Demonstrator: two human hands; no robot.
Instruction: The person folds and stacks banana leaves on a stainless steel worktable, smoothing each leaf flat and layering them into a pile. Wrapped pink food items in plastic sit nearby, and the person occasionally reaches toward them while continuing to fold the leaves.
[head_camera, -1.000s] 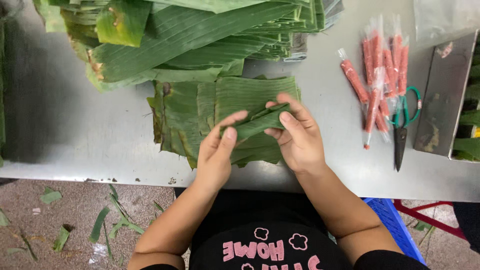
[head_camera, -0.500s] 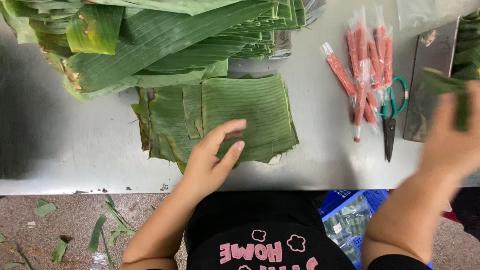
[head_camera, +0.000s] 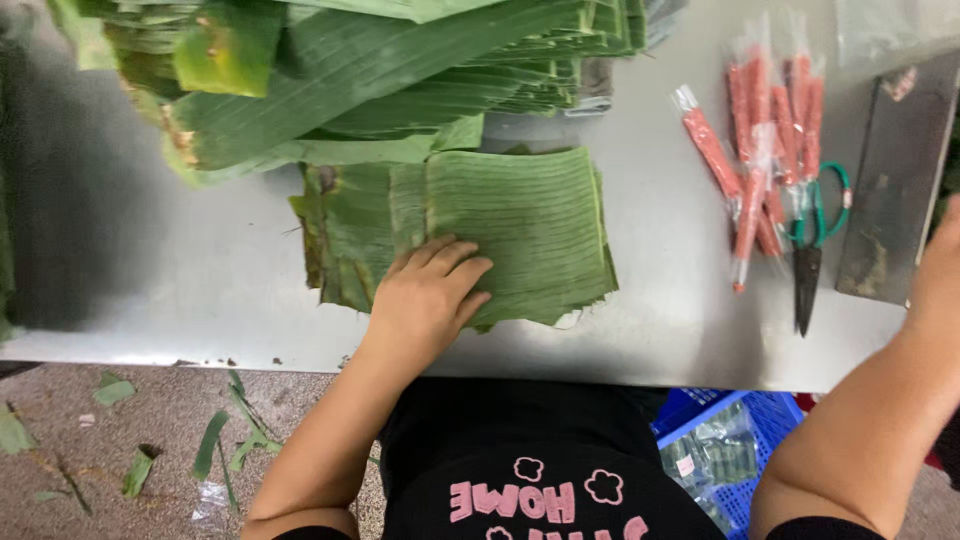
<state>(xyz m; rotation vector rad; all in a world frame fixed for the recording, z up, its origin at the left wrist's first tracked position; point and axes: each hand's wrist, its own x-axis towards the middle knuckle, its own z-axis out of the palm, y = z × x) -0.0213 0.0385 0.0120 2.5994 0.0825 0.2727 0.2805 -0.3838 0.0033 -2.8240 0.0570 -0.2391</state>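
Observation:
My left hand lies flat, fingers together, on a small stack of cut green banana leaf pieces near the front edge of the grey metal table. My right hand is at the far right edge of the view, mostly out of frame, next to a dark metal tray. What its fingers hold cannot be seen.
A big pile of long banana leaves fills the back left of the table. Several orange sausages in clear wrappers and green-handled scissors lie at the right. A blue crate sits on the floor beneath; leaf scraps litter the ground.
My right hand carried a folded leaf packet off to the right and is now nearly out of view. My left hand stayed pressed on the leaf stack.

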